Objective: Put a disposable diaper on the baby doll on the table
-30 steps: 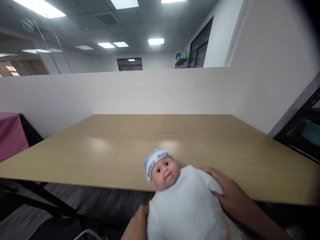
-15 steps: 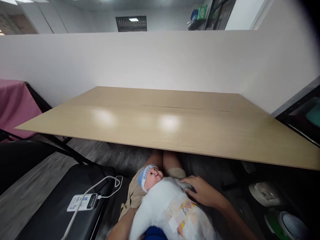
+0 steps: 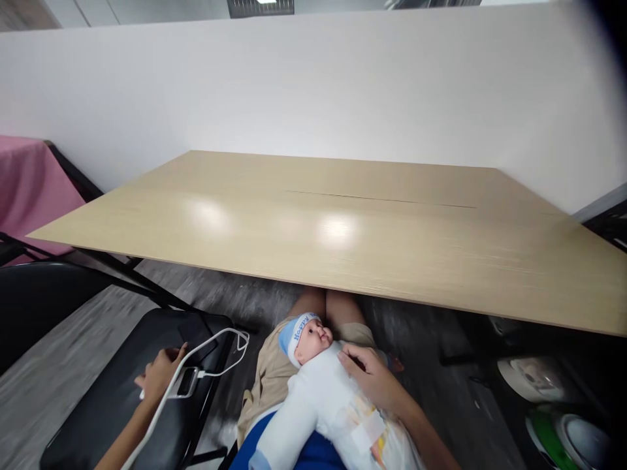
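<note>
A baby doll (image 3: 326,385) in a white top, a patterned diaper and a blue-and-white cap (image 3: 298,333) lies face up across the lap. My right hand (image 3: 369,372) rests on its chest and upper arm with curved fingers, holding it. Off to the left, my left hand (image 3: 161,372) is over a white rectangular device (image 3: 187,382) on the black chair seat (image 3: 122,365). Its fingers are apart; whether they touch the device is unclear. A white cable (image 3: 161,411) is plugged into the device and passes beside this hand.
A wide wooden table (image 3: 264,228) stands in front, against a white partition (image 3: 294,85). Pink cloth (image 3: 34,189) hangs at the far left. Low on the right, below the tabletop, are a white object (image 3: 529,378) and a green-and-white round item (image 3: 568,431).
My left hand has moved from beside the doll to the device on the chair. My right hand has shifted further onto the doll's chest. The view has tilted down.
</note>
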Motion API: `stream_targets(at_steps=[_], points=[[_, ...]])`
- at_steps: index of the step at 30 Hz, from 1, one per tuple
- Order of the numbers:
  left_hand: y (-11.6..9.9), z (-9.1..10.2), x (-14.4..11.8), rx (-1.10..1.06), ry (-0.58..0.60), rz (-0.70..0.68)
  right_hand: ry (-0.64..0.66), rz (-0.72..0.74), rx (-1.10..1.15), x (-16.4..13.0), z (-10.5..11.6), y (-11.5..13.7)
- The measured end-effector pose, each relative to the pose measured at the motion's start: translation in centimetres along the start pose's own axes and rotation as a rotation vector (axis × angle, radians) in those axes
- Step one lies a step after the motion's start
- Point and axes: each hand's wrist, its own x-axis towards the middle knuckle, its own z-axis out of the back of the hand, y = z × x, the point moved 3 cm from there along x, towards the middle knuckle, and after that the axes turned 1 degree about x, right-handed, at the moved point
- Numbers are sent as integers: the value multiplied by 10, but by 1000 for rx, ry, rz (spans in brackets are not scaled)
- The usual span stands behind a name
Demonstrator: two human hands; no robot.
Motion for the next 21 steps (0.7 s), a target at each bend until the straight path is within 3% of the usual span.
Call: stream_targets(at_steps=[4,10,21], points=[[9,-24,16,-25,59,-52,-37,-19,26,-2,2,-13],[21,-46,25,-12,40,-78,-36,-19,34,-2,1,-13],[13,-37,17,-19,39,-44,-51,-43,33,-3,2,-8]])
